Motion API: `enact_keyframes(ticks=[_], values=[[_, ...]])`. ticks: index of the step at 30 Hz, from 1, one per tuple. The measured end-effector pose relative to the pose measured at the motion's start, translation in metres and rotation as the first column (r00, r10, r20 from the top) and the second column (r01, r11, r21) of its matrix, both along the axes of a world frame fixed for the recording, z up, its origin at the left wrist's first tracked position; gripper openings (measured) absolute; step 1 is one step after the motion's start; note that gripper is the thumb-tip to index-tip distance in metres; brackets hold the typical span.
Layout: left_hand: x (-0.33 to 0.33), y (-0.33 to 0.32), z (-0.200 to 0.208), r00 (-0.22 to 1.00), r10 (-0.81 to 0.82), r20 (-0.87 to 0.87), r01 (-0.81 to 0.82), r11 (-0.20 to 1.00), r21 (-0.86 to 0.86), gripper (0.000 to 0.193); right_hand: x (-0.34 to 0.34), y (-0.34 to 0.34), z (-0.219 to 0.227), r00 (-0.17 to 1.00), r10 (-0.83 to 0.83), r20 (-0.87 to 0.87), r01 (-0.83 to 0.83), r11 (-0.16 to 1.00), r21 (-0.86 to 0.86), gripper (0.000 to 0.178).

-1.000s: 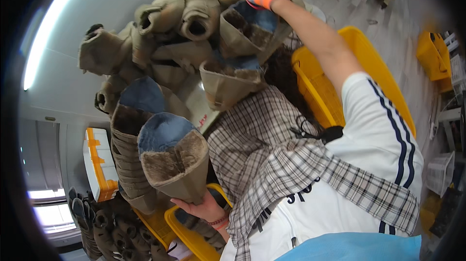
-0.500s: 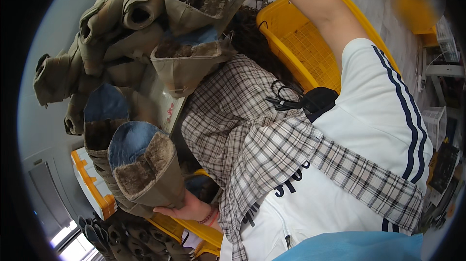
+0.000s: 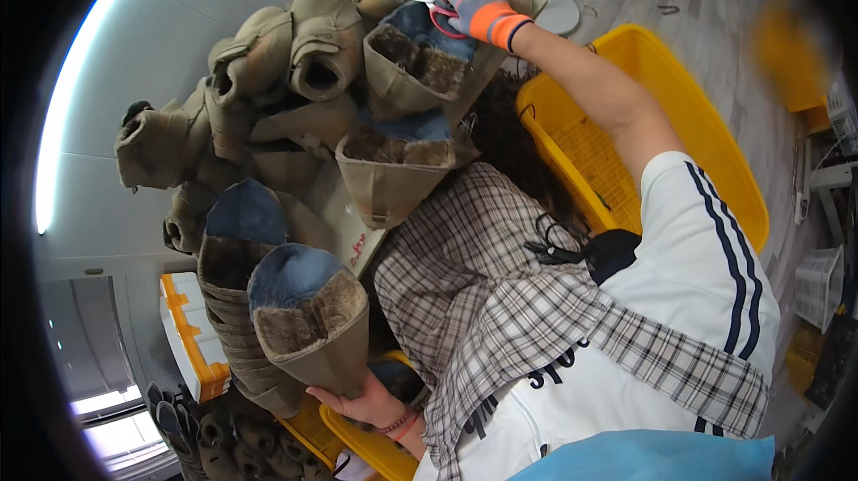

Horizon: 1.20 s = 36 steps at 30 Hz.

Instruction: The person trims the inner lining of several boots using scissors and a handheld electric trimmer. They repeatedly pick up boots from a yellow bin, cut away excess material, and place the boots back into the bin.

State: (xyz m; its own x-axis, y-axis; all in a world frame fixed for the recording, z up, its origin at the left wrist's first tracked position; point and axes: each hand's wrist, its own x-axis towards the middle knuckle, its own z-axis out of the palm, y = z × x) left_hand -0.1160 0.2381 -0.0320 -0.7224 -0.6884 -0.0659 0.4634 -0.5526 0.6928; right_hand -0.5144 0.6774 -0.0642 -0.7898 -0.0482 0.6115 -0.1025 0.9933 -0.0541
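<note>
In my bare left hand [image 3: 362, 402], low on the left, I hold a tan boot upper [image 3: 308, 324] from below. It has brown fur lining and a blue inner face, and its wide opening faces up. My right hand [image 3: 483, 14], in a grey and orange glove, reaches to the far side and grips red-handled scissors [image 3: 438, 9], whose blades point left. Beneath the scissors a similar fur-lined upper [image 3: 416, 74] stands on the table [image 3: 344, 226]. Another upper [image 3: 393, 172] sits nearer, at the table edge.
Rolled tan uppers [image 3: 326, 43] pile up across the table. A nested stack of uppers [image 3: 237, 320] stands left of my left hand. A yellow basket [image 3: 688, 97] is on the floor to the right. An orange-and-white box [image 3: 192, 333] stands far left, with more uppers [image 3: 241, 445] below.
The view has shifted, so the scene sits lower and further right. My gloved hand and the scissor blades now show fully. My left hand still holds the boot upper.
</note>
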Motion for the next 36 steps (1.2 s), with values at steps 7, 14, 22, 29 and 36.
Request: enact_keyframes(ticks=[7, 14, 22, 29, 36], values=[[0.004, 0.004, 0.005, 0.999, 0.029, 0.045, -0.027, 0.998, -0.064, 0.059, -0.011, 0.029, 0.036, 0.989, 0.04, 0.144, -0.008, 0.977, -0.215, 0.046], [-0.004, 0.007, 0.002, 0.994, 0.028, 0.108, -0.01, 0.987, -0.163, 0.065, -0.039, 0.052, 0.048, 0.96, 0.066, 0.272, -0.047, 0.996, -0.077, 0.036], [0.008, -0.018, -0.015, 0.999, -0.001, 0.036, 0.006, 0.992, -0.125, 0.052, 0.029, 0.091, -0.025, 0.925, -0.141, -0.353, -0.113, 0.785, -0.61, 0.034], [0.024, -0.036, -0.006, 0.984, -0.169, -0.051, 0.161, 0.98, -0.12, 0.051, 0.106, 0.093, -0.223, 0.761, 0.334, 0.557, 0.648, -0.452, -0.614, 0.04], [0.012, 0.007, 0.025, 0.995, -0.009, 0.102, 0.032, 0.974, -0.224, 0.073, 0.084, 0.122, -0.273, 0.856, 0.398, 0.329, 0.497, -0.808, -0.315, 0.028]])
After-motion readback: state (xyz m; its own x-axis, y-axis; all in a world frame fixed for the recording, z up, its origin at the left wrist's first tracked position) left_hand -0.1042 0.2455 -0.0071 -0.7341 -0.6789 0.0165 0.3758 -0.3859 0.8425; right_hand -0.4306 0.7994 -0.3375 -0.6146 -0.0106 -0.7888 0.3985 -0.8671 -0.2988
